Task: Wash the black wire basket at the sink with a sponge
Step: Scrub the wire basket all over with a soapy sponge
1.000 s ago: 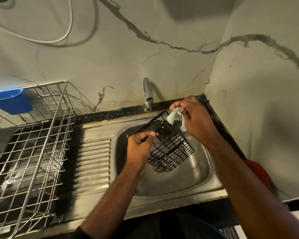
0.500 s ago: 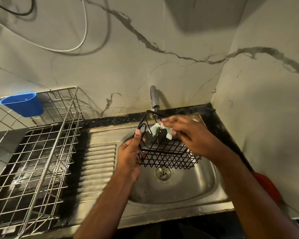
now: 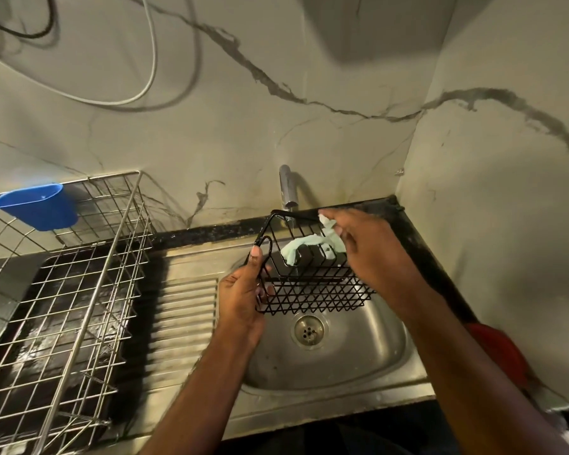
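step: scrubbing inside of black wire basket [image 3: 312, 290], held over sink [image 3: 375, 356] under tap [image 3: 288, 188]
left hand [image 3: 243, 290]: gripping basket's left end
right hand [image 3: 368, 251]: pinching pale green sponge [image 3: 306, 247] against the wires
next: probably rotate basket, work sponge across remaining mesh and outside; keep left grip firm

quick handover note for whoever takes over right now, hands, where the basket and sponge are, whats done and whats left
Left hand grips the black wire basket by its left end, over the sink bowl under the tap.
Right hand holds the pale green sponge, which is draped inside the basket.
Done: basket is at the tap with the sponge on its wires.
Left: scrub the remaining wires, rinse, set it aside. The metal drying rack stands to the left.
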